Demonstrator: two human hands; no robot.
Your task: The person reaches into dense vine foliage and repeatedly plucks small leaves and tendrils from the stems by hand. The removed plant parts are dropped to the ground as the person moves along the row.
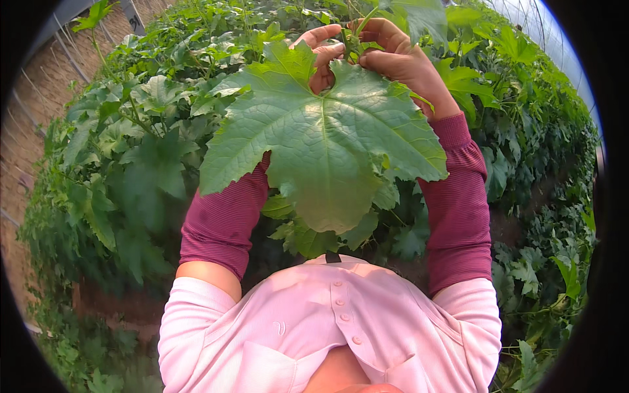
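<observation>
Both hands are raised at the top middle, around the green stem (348, 43) of a climbing plant. My left hand (322, 49) is beside the stem, its fingers bent and its thumb and fingertips close to it; a leaf hides part of it. My right hand (395, 56) has its fingers curled around a thin shoot at the stem, thumb and forefinger near each other. A large lobed green leaf (322, 132) spreads below the hands and covers part of the left forearm. Another leaf (420, 19), blurred, hangs above the right hand.
Dense leafy plants (162, 142) stand on the left, and more foliage (535, 123) on the right. A brown wall (49, 73) with pale bars runs along the far left. Clear greenhouse sheeting (555, 39) on curved ribs shows at the upper right.
</observation>
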